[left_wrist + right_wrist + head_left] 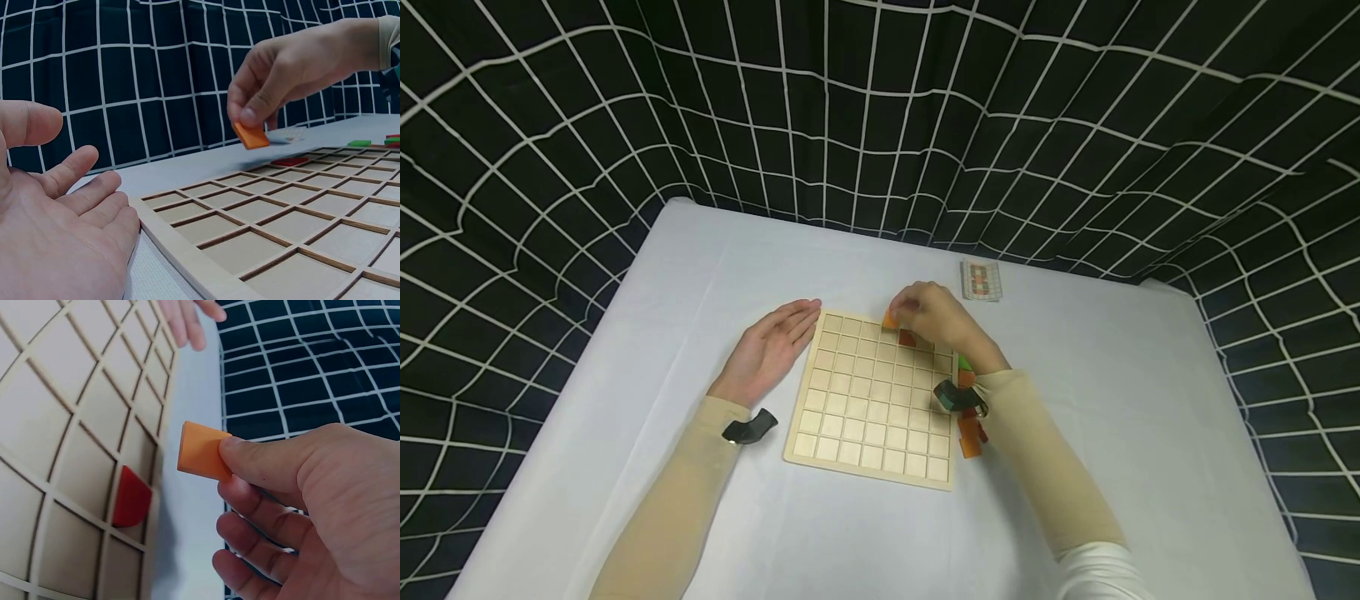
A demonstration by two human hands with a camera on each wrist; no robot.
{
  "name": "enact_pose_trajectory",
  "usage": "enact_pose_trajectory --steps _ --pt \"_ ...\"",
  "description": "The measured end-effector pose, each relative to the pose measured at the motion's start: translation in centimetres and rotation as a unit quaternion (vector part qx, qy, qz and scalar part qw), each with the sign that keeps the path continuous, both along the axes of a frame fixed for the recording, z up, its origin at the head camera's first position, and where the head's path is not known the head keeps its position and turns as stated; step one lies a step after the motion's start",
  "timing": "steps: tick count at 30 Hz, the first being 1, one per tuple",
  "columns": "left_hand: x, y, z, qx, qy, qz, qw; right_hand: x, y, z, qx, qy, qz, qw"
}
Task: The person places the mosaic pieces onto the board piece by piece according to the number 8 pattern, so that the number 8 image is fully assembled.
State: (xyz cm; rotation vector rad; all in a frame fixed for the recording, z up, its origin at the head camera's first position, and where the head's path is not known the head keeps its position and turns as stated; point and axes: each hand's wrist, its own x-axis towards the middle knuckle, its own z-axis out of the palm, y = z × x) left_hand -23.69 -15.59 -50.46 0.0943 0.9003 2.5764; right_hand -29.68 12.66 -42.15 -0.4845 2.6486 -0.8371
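My right hand (934, 315) pinches a flat orange tile (203, 450) between thumb and fingers, held above the far edge of the wooden grid board (865, 398). In the left wrist view the orange tile (251, 135) hangs over the board with a gap beneath it. A red tile (132, 497) with a cut corner lies in one of the board's far squares. Beside the board's left edge rests my left hand (769, 350), palm turned up and fingers straight, holding nothing. Its fingertips lie right at the board's far left corner.
Orange, red and green tiles (970, 437) lie along the board's right side, partly hidden by my right forearm. A stack of printed cards (981, 281) sits behind the board to the right. Dark curtains with white grid lines (865, 117) surround the white table (1120, 375).
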Motion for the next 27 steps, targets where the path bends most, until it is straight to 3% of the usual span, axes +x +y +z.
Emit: enact_pose_trajectory --steps 14,27 --pt "0.0 0.1 -0.1 0.003 -0.005 0.0 1.0 0.1 -0.1 -1.8 0.017 -0.002 0.011 1.0" --pt "0.0 0.1 0.1 -0.004 0.0 0.001 1.0 0.2 -0.1 -2.2 0.043 0.002 0.016 0.999"
